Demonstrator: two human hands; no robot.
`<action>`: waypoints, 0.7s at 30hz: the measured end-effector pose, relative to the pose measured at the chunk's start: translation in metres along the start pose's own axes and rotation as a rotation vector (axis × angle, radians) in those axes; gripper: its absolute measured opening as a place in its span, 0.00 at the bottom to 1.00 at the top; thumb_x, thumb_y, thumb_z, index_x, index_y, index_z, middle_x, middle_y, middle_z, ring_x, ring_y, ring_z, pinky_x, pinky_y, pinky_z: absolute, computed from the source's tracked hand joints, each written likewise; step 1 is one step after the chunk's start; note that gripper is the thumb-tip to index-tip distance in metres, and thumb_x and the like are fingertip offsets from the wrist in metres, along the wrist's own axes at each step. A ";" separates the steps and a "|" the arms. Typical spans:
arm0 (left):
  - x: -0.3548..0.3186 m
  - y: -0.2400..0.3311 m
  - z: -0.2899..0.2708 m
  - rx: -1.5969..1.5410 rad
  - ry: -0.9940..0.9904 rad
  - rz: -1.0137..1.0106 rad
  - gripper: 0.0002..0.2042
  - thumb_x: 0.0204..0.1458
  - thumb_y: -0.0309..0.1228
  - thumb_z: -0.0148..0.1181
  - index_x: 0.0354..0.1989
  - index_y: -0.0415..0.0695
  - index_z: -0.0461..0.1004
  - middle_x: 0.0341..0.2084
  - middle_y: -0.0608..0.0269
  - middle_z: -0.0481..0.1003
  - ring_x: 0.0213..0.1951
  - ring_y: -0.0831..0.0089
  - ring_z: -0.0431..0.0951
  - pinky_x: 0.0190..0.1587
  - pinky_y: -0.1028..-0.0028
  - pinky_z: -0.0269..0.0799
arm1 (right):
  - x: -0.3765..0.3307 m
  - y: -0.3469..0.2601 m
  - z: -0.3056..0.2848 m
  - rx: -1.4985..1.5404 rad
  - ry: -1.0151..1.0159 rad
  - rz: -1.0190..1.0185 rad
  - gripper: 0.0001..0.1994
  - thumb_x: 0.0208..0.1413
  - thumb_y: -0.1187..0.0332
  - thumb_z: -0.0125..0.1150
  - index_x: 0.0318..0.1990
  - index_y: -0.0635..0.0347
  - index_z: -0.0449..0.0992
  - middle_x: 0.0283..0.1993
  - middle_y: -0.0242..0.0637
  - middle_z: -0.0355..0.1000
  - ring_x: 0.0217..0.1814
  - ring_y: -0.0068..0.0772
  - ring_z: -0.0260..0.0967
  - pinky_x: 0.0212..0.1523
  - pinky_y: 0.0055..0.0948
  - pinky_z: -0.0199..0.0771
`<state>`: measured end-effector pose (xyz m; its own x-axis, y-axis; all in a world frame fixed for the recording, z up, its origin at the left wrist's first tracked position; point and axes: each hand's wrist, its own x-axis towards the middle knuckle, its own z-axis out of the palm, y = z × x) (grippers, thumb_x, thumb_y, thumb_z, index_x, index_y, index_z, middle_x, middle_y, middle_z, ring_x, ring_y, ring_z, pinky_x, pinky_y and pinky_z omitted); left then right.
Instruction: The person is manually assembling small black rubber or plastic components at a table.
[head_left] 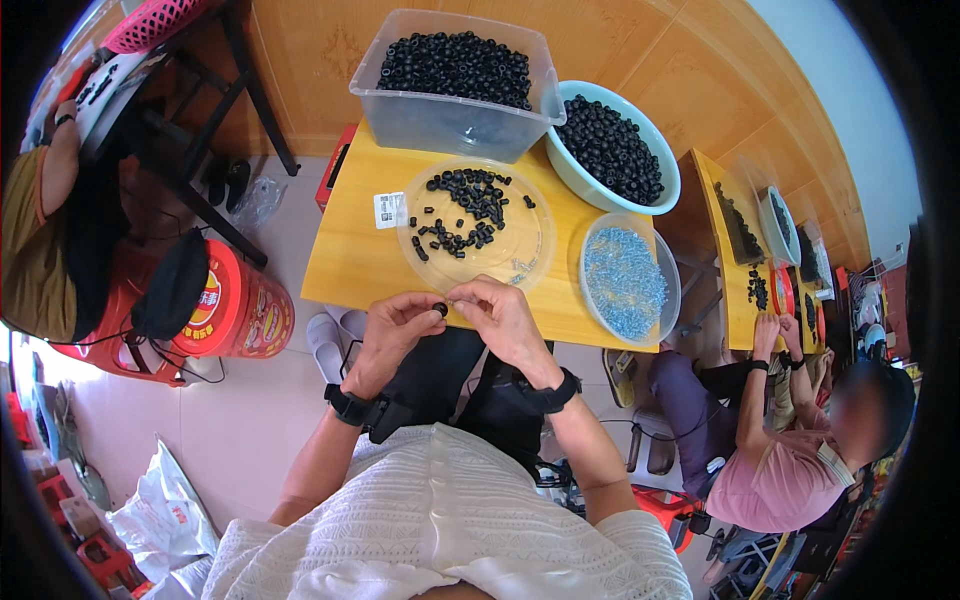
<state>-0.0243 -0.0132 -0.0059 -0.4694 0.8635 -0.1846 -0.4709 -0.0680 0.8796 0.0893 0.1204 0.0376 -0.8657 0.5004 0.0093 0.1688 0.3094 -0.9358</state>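
Observation:
Between the thumb and fingers of my left hand (393, 328) is a small round black plastic part (440, 309) with a ring-like end. Close beside it, my right hand (503, 318) is closed in a pinch; whatever it grips is too small to make out. Both hands are at the near edge of a yellow table (350, 262). Just beyond them lies a clear round tray (530, 228) with loose black parts (470, 195) and a few tiny clear pieces (522, 268) near its right front.
At the back stand a clear bin (450, 125) and a pale blue basin (665, 190), both heaped with black parts. A bowl (672, 300) of small bluish clear pieces sits at the right. A co-worker (775, 465) works at another table on the right; another person (45, 230) is at far left.

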 end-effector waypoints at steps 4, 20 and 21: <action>-0.002 0.000 0.001 -0.013 0.001 0.015 0.10 0.50 0.22 0.57 0.42 0.36 0.72 0.32 0.60 0.76 0.33 0.76 0.77 0.40 0.79 0.74 | -0.008 -0.001 0.005 0.082 0.084 0.035 0.05 0.49 0.80 0.57 0.34 0.66 0.75 0.31 0.31 0.71 0.32 0.18 0.66 0.33 0.18 0.66; -0.009 0.009 -0.003 0.022 -0.184 0.004 0.08 0.47 0.19 0.59 0.37 0.35 0.73 0.30 0.58 0.76 0.33 0.74 0.78 0.39 0.78 0.75 | -0.018 0.004 -0.003 0.539 -0.194 0.250 0.03 0.49 0.76 0.60 0.32 0.62 0.73 0.28 0.27 0.70 0.28 0.15 0.66 0.31 0.15 0.67; -0.009 0.009 -0.003 0.031 -0.188 0.001 0.08 0.48 0.19 0.59 0.37 0.35 0.73 0.30 0.59 0.76 0.33 0.74 0.77 0.39 0.78 0.75 | -0.018 0.004 -0.002 0.494 -0.179 0.224 0.03 0.50 0.76 0.60 0.32 0.62 0.73 0.27 0.27 0.70 0.27 0.15 0.66 0.29 0.16 0.67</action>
<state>-0.0268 -0.0228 0.0021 -0.3207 0.9417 -0.1015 -0.4464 -0.0558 0.8931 0.1070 0.1146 0.0343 -0.9076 0.3524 -0.2282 0.1544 -0.2253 -0.9620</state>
